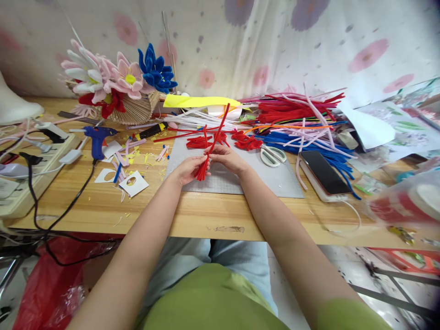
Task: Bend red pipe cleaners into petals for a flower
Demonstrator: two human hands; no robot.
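Note:
A bundle of red pipe cleaners point(202, 170) is gripped in my left hand point(191, 169), its lower ends fanning out below the fingers. My right hand point(227, 158) pinches at the upper part of the same bundle, where one long red stem slants up and to the right. Both hands are over the grey cutting mat point(275, 181). Just beyond them lie bent red pipe-cleaner pieces point(246, 141). White-handled scissors point(272, 156) rest on the mat to the right of my right hand.
Loose pipe cleaners point(299, 110) pile up at the back right. A phone point(325, 172) lies on a white block at right. On the left are a blue glue gun point(98, 140), a power strip point(41, 174) with cables and cut card pieces point(139, 185). Fuzzy flowers point(129, 78) stand behind.

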